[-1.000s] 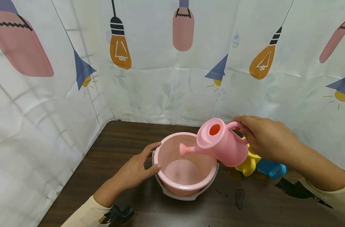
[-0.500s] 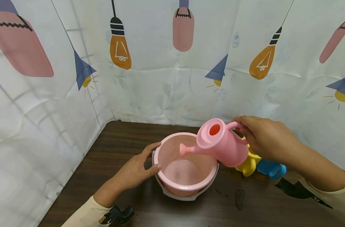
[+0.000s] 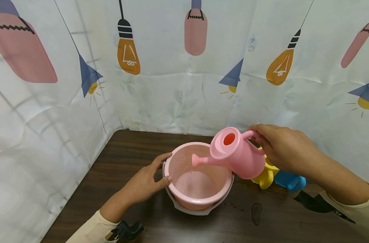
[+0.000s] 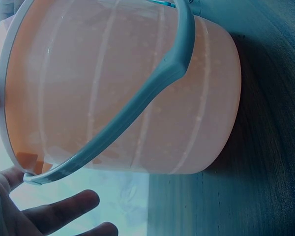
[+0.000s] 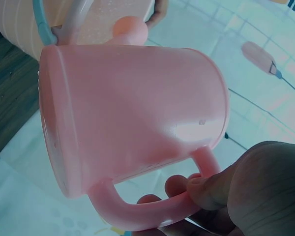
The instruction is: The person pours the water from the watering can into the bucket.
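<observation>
Head view: from afar, I see a white fabric backdrop with printed lamps behind a dark wood-grain table. On it stands a pale pink round plastic bucket. A pink plastic watering can is tilted, its spout over the bucket's mouth. The right hand grasps the can's handle; the left hand, fingers extended, touches the bucket's rim. Glossy yellow and blue objects lie beyond the can, partly hidden. Thin water trails leave the spout.
</observation>
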`<state>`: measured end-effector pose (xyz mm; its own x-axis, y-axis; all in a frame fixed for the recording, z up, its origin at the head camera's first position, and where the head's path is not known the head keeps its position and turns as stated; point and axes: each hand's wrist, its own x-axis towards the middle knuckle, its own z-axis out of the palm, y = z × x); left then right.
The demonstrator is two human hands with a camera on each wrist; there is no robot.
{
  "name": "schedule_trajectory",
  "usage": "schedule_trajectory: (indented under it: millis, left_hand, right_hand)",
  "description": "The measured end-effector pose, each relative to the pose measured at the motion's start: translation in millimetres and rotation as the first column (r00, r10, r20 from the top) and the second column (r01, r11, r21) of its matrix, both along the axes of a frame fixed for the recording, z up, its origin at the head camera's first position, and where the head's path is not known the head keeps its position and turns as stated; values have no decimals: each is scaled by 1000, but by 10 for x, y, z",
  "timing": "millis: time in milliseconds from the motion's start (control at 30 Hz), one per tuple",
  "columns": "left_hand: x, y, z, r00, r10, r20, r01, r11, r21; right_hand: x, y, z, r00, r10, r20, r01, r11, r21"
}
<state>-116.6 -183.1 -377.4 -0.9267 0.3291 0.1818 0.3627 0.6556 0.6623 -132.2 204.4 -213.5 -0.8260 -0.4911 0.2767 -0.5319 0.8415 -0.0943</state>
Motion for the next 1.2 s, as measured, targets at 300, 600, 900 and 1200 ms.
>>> schedule_trajectory:
  millis: [300, 600, 900, 1200]
  left_hand:
    - [-6, -5, -14, 1000, -5, -4, 5, 1000, 7]
    - [-6, -7, -20, 1000, -10, -10, 11, 1000, 14]
    - [-7, -9, -20, 1000, -16, -5, 17, 1000, 20]
    - [-7, -6, -22, 1000, -8, -2, 8, 1000, 22]
  right_hand:
    - [0, -2, -2, 1000, 1, -2, -1, 1000, 2]
    - [3, -2, -1, 1000, -2, -2, 2, 1000, 3]
    - [4, 1, -2, 1000, 1, -10, -1, 1000, 2]
    - [3, -4, -4, 1000, 3, -15, -3, 1000, 2]
